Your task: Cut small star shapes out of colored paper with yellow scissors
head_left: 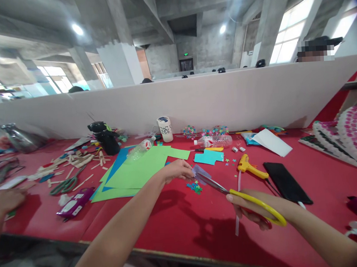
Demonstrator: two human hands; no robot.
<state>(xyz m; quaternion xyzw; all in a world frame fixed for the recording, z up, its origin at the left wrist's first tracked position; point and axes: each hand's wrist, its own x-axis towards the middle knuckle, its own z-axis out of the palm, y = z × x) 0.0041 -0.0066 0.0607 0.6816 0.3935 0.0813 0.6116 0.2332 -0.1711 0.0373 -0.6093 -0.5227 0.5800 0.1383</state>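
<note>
My right hand (250, 209) is closed round the handles of yellow-handled scissors (256, 203), whose blades point up and left. At the blade tips is a small translucent purple sheet (202, 173), pinched at its left edge by the closed fingers of my left hand (178, 171). Whether the blades touch or cut the sheet I cannot tell. Just below it on the red table lie blue and green star pieces (195, 187). Beyond my hands are cut pieces of light blue paper (205, 157).
Green sheets (150, 167) spread to the left, with a plastic bottle (141, 148) on them. On the right lie a yellow glue gun (252, 167) and a black phone (287, 182). A white cup (165, 129) stands by the partition. Another person's hand (11, 200) is at far left.
</note>
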